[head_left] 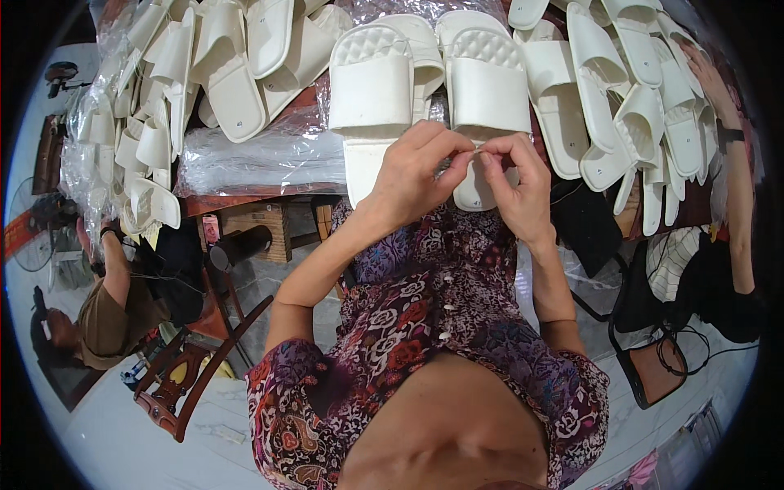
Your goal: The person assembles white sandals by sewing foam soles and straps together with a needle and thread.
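Blouse (408, 318): patterned, close beneath the camera, its upper end just under the two hands.
Left hand (416, 167): thumb and forefinger pinched together beside the right slipper (490, 102); wrist across the left slipper (371, 94).
Right hand (524, 181): thumb and forefinger drawn close too, their tips meeting the left hand's or very nearly.
Pinch: whatever lies between the tips is too small to tell; perhaps a thread or scrap.
Right slipper: white, toe pointing away, its sole under the fingertips and its strap just beyond them.
Left slipper: parallel and just beside, toe also away.
Grip: a light fingertip hold should suit so fine a job, nails clear of the white surface.
Pull: small and even would be safer than a jerk, which could mark or tug the slipper.
Steadying: forearms settled low would help both tips meet squarely.
Surroundings: a left pile (233, 90), a right pile (592, 82) and clear plastic (245, 163) at the left; worth keeping sleeves off them.
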`<state>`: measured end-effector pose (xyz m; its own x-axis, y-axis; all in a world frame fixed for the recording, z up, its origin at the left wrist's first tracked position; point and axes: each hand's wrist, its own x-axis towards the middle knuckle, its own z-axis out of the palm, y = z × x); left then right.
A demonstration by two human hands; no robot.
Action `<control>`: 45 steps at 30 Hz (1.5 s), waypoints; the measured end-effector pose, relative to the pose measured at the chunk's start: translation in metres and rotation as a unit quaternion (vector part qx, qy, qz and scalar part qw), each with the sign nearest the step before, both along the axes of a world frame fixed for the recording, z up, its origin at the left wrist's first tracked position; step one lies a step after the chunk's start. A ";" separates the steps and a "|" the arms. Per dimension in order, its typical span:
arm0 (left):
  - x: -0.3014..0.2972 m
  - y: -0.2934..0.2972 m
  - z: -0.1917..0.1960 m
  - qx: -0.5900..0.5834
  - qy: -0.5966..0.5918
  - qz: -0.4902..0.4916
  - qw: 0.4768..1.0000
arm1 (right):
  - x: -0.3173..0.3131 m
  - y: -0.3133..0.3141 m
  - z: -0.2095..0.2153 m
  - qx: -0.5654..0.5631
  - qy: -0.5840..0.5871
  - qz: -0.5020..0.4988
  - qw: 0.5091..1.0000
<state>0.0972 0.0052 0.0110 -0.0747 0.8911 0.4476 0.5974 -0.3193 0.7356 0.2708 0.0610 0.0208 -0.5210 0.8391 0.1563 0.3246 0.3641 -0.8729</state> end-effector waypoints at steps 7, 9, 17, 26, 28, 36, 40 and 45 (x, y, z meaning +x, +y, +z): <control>0.002 0.000 0.004 -0.051 -0.059 -0.010 0.997 | 0.000 0.000 0.001 -0.018 0.019 0.007 1.000; 0.003 -0.001 0.005 -0.059 -0.071 -0.011 0.996 | 0.001 0.000 0.001 -0.019 0.020 0.008 1.000; 0.005 -0.002 0.007 -0.153 -0.155 -0.015 0.976 | -0.002 0.000 -0.006 0.011 0.025 0.002 1.000; 0.005 -0.001 0.005 -0.203 -0.202 0.005 0.958 | -0.010 -0.002 -0.014 0.129 0.004 -0.033 0.991; 0.004 -0.001 0.007 -0.212 -0.205 0.006 0.955 | -0.010 0.000 -0.016 0.192 -0.007 -0.033 0.981; 0.001 0.000 0.007 -0.187 -0.225 -0.007 0.956 | -0.012 -0.007 -0.018 -0.015 0.061 -0.028 0.998; -0.002 0.002 0.005 -0.116 -0.160 -0.018 0.980 | -0.010 -0.009 -0.015 -0.251 0.178 -0.001 0.952; -0.007 0.004 0.007 -0.066 -0.093 -0.028 0.993 | -0.003 0.000 -0.010 -0.361 0.182 0.030 0.914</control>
